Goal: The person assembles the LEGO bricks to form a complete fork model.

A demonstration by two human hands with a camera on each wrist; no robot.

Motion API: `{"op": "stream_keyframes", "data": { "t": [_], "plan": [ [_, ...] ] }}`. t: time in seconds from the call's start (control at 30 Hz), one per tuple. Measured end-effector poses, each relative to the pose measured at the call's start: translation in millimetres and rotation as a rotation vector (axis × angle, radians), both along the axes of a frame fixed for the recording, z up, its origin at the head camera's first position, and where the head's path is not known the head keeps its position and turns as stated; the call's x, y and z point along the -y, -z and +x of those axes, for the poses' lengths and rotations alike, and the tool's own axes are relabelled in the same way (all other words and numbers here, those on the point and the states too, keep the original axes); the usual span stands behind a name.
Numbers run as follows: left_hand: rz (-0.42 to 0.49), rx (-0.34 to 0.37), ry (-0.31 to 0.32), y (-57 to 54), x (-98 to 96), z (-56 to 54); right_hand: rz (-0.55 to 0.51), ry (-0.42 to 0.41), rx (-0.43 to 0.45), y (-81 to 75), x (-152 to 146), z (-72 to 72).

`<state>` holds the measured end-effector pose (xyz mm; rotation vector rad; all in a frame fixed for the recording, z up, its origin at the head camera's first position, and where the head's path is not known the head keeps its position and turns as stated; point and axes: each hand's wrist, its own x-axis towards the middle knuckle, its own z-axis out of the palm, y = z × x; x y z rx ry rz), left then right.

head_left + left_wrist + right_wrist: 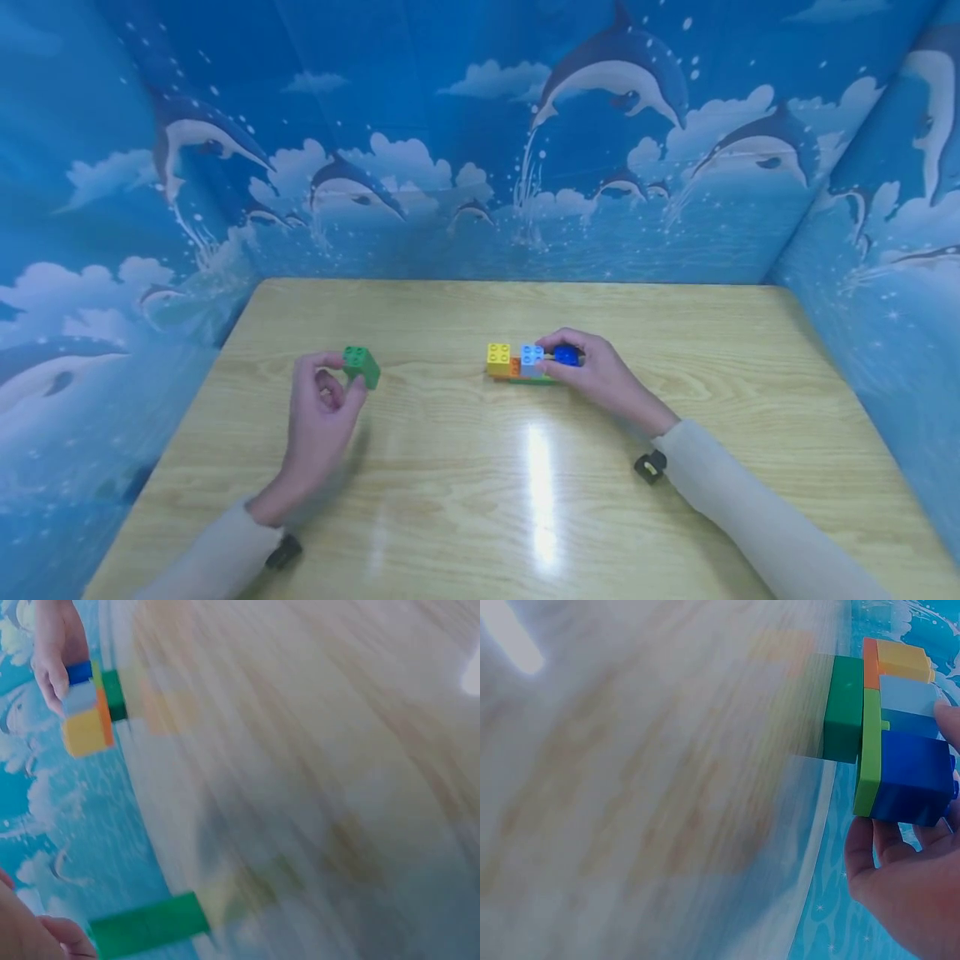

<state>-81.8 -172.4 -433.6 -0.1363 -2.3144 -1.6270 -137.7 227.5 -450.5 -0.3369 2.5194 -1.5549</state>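
Observation:
My left hand (321, 412) pinches a tall green toy brick (362, 368) between thumb and forefinger, above the left part of the table. My right hand (600, 379) is at a small build of bricks right of the middle, with thumb and forefinger gripping the light blue brick (532, 360). Left of that brick stands a yellow brick (498, 360); a dark blue brick (911, 780) is on its other side, partly covered by the hand in the head view. Beneath them run an orange plate (871, 664) and a lime plate (868, 750), over a darker green brick (844, 712).
The pale wooden table (435, 492) reflects a bright strip of light near its front middle. A blue curtain (420, 167) with dolphins and clouds encloses the back and sides. Dark wristbands (651, 467) show at both light sleeves.

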Motion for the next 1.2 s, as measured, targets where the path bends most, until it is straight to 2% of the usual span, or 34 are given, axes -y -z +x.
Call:
{"op": "stream_keyframes", "data": {
  "t": [0.1, 0.17, 0.4, 0.5, 0.67, 0.9, 1.2],
  "plan": [
    [0.002, 0.053, -0.026, 2.5, 10.2, -5.2, -0.002, 0.000, 0.002, -0.1, 0, -0.5],
    [0.012, 0.101, -0.007, 4.1, 17.9, -10.1, 0.000, 0.001, 0.003, -0.4, 1, -0.9],
    [0.077, 0.281, 0.199, 12.1, 40.0, -27.0, -0.012, -0.008, 0.013, -2.2, 2, -3.0],
    [0.008, 0.337, 0.226, 14.4, 43.3, -33.4, -0.019, -0.010, 0.017, -2.0, 2, -3.0],
    [-0.118, 0.398, 0.225, 16.1, 46.0, -42.8, -0.022, -0.002, 0.024, -1.4, 2, -2.2],
    [-0.175, 0.427, 0.237, 19.4, 48.7, -50.7, -0.013, 0.003, 0.018, -0.2, 1, -2.1],
    [-0.190, 0.421, 0.272, 24.5, 49.7, -52.2, -0.006, -0.001, 0.007, -0.3, 0, 0.5]
  ]
}}
